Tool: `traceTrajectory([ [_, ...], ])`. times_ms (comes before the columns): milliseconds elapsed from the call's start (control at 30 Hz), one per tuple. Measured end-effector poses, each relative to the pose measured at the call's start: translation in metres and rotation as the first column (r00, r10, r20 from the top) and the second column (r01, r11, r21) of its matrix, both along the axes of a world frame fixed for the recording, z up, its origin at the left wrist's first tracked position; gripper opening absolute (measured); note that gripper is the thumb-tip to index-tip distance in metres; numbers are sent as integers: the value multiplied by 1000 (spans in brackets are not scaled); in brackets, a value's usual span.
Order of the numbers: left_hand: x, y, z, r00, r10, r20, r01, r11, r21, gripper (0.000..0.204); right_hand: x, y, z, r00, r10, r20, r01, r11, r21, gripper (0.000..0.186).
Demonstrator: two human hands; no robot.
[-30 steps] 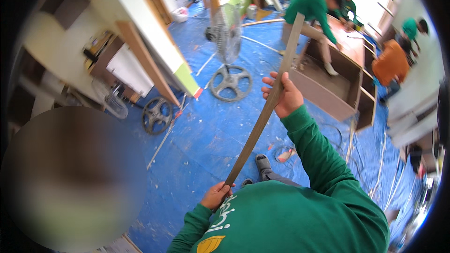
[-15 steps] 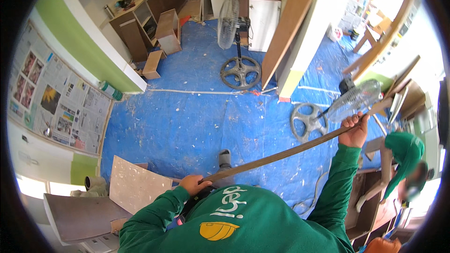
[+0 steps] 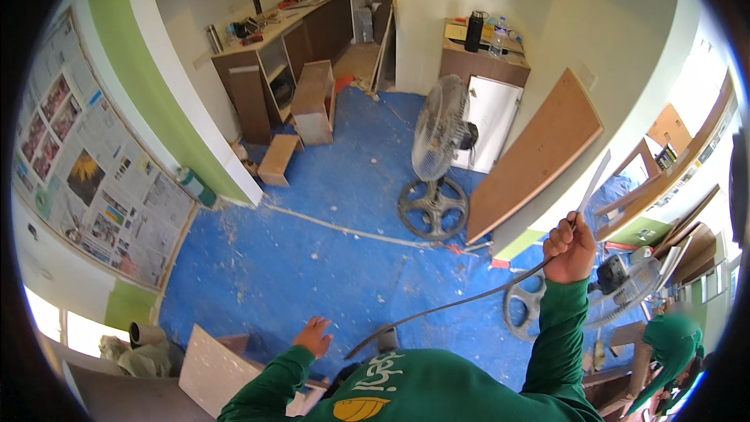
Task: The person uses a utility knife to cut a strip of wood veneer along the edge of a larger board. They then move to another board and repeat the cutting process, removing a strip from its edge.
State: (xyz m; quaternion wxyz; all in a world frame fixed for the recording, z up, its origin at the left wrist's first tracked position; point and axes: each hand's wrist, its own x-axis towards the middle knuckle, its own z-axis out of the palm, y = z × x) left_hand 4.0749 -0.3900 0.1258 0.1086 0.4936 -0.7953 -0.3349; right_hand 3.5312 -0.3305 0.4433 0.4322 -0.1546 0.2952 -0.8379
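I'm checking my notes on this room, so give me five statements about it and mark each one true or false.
1. The right-hand grip is closed around a long thin strip. True.
2. The left-hand grip is closed on the strip too. False: it is open and apart from the strip.
3. Blue sheeting is spread over the floor. True.
4. The black bottle stands on the floor. False: it stands on top of a brown cabinet.
5. Newspaper sheets cover part of the wall at the left. True.
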Motion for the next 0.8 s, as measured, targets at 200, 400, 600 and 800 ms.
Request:
traceTrajectory([
  [200, -90, -164, 55, 952, 148, -267, -166, 985, -46, 14, 47, -137, -26, 984, 104, 143, -127, 978, 164, 21],
  [400, -177, -246, 120, 962, 52, -269, -9, 987, 160, 31, 45, -275, -75, 927, 316, 202, -348, 925, 154, 26],
  [600, -171, -328, 160, 749, 507, -427, 224, 413, 883, 37, 55, -449, -72, 841, 504, 196, -533, 834, 145, 28],
  [800, -150, -456, 208, 519, 529, -671, 120, 732, 670, 37, 75, -614, -41, 838, 546, 7, -543, 832, 119, 25],
])
